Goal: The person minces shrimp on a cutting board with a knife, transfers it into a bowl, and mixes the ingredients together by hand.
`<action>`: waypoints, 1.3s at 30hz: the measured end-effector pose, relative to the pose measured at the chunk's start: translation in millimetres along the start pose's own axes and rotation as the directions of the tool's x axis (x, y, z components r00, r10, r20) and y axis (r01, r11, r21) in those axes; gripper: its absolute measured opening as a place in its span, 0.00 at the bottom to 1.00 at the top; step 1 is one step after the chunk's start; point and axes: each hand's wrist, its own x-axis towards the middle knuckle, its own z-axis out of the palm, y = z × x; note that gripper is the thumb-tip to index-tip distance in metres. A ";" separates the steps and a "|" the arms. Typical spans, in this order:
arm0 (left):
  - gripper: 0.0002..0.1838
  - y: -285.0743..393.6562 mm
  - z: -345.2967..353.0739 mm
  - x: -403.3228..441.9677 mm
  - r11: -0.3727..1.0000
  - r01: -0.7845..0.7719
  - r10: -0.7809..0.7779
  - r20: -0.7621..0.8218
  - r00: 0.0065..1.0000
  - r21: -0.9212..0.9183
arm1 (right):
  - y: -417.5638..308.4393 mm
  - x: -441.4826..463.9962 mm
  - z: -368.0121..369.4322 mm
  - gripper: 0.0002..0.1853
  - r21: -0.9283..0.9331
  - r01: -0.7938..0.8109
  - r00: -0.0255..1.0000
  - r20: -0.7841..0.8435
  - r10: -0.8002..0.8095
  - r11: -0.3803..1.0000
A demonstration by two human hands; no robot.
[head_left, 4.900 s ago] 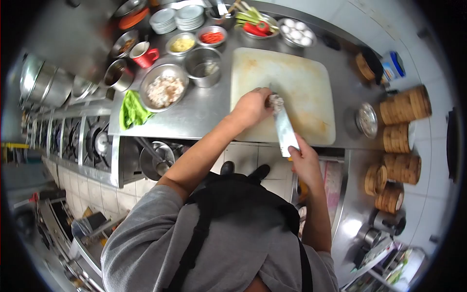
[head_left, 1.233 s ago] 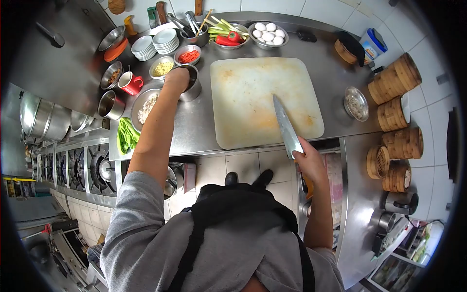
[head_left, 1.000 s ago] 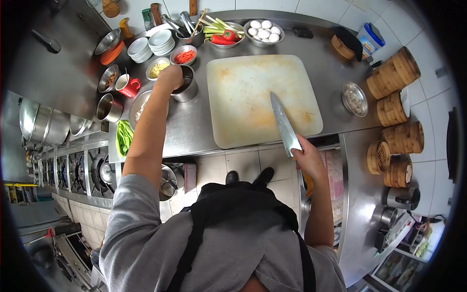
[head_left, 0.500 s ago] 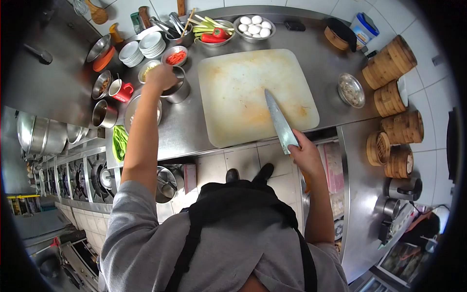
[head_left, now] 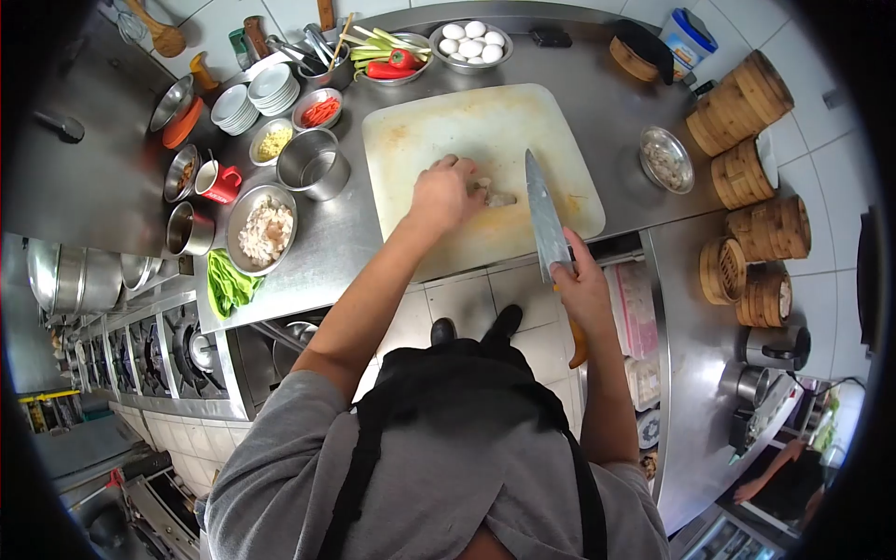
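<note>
My left hand (head_left: 442, 194) rests over the middle of the white cutting board (head_left: 411, 121), fingers curled around small pale raw pieces (head_left: 499, 199) that look like shrimp or meat. Some of these pieces show past the thumb; the rest are hidden under the hand. At the board's near right edge, my right hand (head_left: 583, 283) grips a large kitchen knife (head_left: 541, 205) by its yellow handle. Its blade points away from me, over the board and a little right of the pieces.
Left of the board stand a steel pot (head_left: 314, 164), a bowl of pale chopped meat (head_left: 266, 233) and green leaves (head_left: 230, 283). Behind are bowls of eggs (head_left: 471, 44) and vegetables (head_left: 392, 63). Rightward sit a small steel bowl (head_left: 666, 161) and bamboo steamers (head_left: 742, 103). Another person (head_left: 784, 481) is at far right.
My left hand has come from above the small bowls and pot at left to the board, where pale pieces now lie. The knife stays in my right hand, nearly in place.
</note>
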 end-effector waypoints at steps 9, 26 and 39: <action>0.21 16.1 10.4 11.5 0.996 0.091 -0.081 0.282 0.956 -0.022 | 16.6 -3.2 4.6 0.35 0.004 0.070 0.997 -0.042 -0.070 0.998; 0.14 52.3 -12.3 36.0 0.961 0.066 -0.176 0.409 0.895 0.268 | 37.2 -6.3 3.9 0.37 -0.028 0.137 0.990 -0.005 -0.138 0.990; 0.10 15.3 -14.6 10.1 0.973 -0.229 0.221 0.240 0.945 0.006 | 25.7 -2.2 1.7 0.38 -0.138 0.088 0.996 0.045 -0.082 0.987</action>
